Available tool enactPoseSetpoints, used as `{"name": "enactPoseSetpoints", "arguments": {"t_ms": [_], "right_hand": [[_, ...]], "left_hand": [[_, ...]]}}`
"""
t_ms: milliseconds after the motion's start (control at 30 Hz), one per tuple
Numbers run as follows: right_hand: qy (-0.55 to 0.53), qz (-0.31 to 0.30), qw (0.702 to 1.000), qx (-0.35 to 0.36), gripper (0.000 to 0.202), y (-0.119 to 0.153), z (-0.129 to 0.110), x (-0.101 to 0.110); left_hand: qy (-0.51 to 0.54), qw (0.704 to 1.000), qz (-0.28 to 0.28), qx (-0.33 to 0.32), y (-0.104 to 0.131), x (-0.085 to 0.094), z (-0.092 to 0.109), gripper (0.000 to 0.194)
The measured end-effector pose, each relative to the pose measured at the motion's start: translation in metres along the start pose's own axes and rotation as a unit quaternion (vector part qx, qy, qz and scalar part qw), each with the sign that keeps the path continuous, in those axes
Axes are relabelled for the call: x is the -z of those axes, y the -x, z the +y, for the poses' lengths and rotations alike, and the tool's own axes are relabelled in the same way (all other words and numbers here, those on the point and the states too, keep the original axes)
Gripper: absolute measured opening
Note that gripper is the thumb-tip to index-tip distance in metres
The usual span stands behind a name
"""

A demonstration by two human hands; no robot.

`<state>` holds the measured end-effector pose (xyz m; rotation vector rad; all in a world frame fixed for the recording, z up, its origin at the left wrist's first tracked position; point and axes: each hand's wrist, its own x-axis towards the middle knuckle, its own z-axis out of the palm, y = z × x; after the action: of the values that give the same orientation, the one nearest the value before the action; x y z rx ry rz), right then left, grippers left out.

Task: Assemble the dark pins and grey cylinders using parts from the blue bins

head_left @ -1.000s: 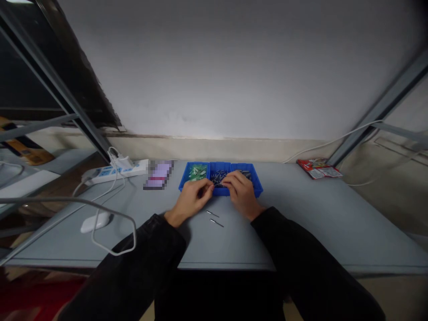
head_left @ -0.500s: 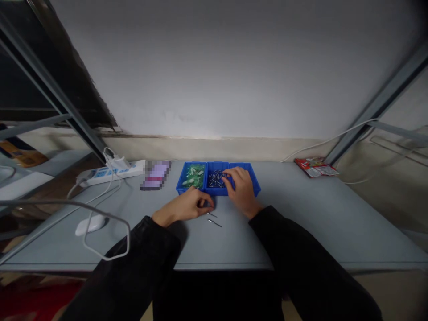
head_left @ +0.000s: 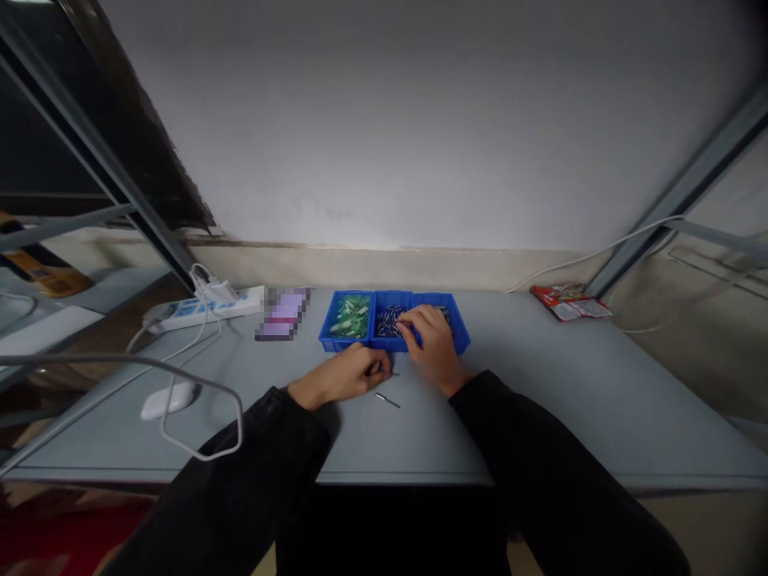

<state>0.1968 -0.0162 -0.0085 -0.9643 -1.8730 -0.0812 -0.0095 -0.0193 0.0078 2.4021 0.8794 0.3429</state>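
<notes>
My left hand (head_left: 354,374) is just in front of the blue bins, its fingers pinched on a thin metal pin (head_left: 394,374) whose tip sticks out to the right. Below it on the table lies a metal pin with a thicker end (head_left: 387,399). My right hand (head_left: 433,344) reaches over the middle blue bin (head_left: 393,344), which holds many small dark metal pieces (head_left: 390,318). Its thumb and fingertips come together at the bin's right side; whatever they hold is too small to make out. The right blue bin (head_left: 461,332) is partly covered by this hand.
The left blue bin (head_left: 326,344) contains green and whitish pieces. A power strip (head_left: 210,310) with white cables, a pixelated purple object (head_left: 283,314) and a white mouse-like object (head_left: 169,400) are on the left. A red packet (head_left: 570,304) lies at the back right, against the metal post.
My left hand has shifted slightly right, with the thin pin at its fingertips. My right hand remains over the middle bin, fingers still pinched. The view has moved slightly.
</notes>
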Motion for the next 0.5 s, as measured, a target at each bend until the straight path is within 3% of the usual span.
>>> {"name": "enactPoseSetpoints", "arguments": {"t_ms": [267,500], "right_hand": [[-0.057,-0.069,0.994,0.059,0.023,0.0017,-0.0077,0.0020],[-0.062,-0.080,0.993,0.062,0.028,0.0045,-0.0068,-0.0010]], "left_hand": [[-0.016,0.995,0.092,-0.046,-0.0017,-0.0001,0.0000,0.016],[-0.023,0.993,0.108,-0.033,-0.0012,-0.0005,-0.0009,0.016]]}}
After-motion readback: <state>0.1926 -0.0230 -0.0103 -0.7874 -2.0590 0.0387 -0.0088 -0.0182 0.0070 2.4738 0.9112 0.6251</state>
